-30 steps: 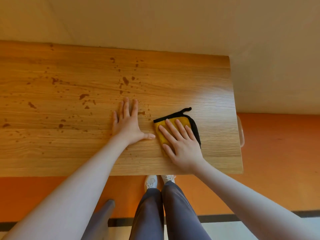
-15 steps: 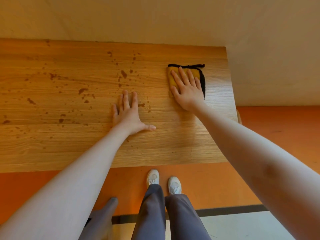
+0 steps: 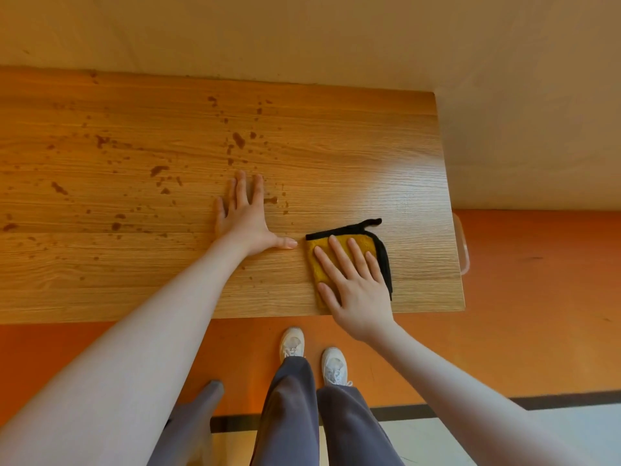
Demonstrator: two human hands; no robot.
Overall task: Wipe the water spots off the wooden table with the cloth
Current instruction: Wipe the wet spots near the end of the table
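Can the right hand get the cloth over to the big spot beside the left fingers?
Probably yes: the right hand lies flat on the cloth, with bare table up to the spot; the left hand crowds it.

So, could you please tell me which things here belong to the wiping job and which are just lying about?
Job: cloth under flat right hand; water spots; table; left hand flat on table.
Lying about: tray edge past the table; chair.

A plain cream wall [image 3: 336,35] rises ahead. The floor [image 3: 537,280] is orange, edged by a dark stripe [image 3: 571,400] and pale tiles [image 3: 554,432]. Warm, soft light fills the room.
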